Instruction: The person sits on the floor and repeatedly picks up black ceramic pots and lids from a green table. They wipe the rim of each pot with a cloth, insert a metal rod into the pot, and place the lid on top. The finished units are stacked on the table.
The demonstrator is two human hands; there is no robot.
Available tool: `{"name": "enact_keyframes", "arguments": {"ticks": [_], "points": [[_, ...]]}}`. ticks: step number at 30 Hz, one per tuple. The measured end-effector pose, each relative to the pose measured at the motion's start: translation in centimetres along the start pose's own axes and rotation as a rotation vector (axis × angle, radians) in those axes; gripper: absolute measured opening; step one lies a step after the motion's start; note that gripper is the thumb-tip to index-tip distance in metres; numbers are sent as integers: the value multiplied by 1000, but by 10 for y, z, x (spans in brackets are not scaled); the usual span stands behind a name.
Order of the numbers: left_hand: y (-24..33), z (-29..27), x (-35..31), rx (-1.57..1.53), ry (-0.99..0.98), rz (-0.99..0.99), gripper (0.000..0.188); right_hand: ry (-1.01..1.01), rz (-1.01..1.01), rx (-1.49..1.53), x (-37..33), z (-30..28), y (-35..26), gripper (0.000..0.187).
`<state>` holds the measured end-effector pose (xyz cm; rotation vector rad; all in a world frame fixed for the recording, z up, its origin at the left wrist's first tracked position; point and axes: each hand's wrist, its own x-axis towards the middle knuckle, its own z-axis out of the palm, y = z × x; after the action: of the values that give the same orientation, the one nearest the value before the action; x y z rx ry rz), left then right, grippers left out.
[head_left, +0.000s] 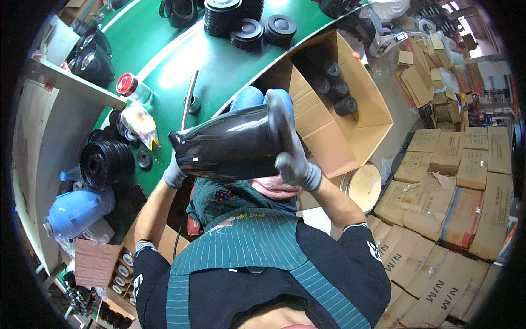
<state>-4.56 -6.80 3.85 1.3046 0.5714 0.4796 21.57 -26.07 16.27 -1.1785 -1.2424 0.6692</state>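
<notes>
Across my lap I hold a large glossy black tapered shell, lying on its side. Its pointed, spout-like corner is at the left and its round wide end at the right. My left hand, in a grey glove, grips the left end; most of its fingers are hidden behind the shell. My gloved right hand clasps the round end, thumb on the near side and fingers over the far side. Just beyond the left end, a metal rod stands up from the green table.
An open cardboard box with several black round parts stands to the right. Stacked black discs are on the table's far side. At the left are a red-lidded jar, black rings and a blue jug. Cartons fill the right.
</notes>
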Motion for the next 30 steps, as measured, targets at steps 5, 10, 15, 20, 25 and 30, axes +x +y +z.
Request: {"name": "enact_keyframes", "arguments": {"ticks": [5, 10, 15, 20, 25, 30], "points": [[143, 81, 26, 1344, -300, 1041, 40, -46, 600, 243, -27, -45, 85, 55], [98, 91, 34, 975, -122, 953, 42, 143, 974, 584, -36, -80, 39, 75], [20, 50, 37, -131, -172, 48, 40, -43, -158, -449, -38, -68, 3, 119], [19, 57, 21, -284, -1, -22, 39, 78, 7, -22, -21, -37, -10, 108], [77, 73, 31, 495, 89, 411, 37, 200, 304, 276, -12, -41, 5, 88], [38, 105, 32, 548, 314, 571, 33, 38, 171, 12, 2, -80, 17, 81]]}}
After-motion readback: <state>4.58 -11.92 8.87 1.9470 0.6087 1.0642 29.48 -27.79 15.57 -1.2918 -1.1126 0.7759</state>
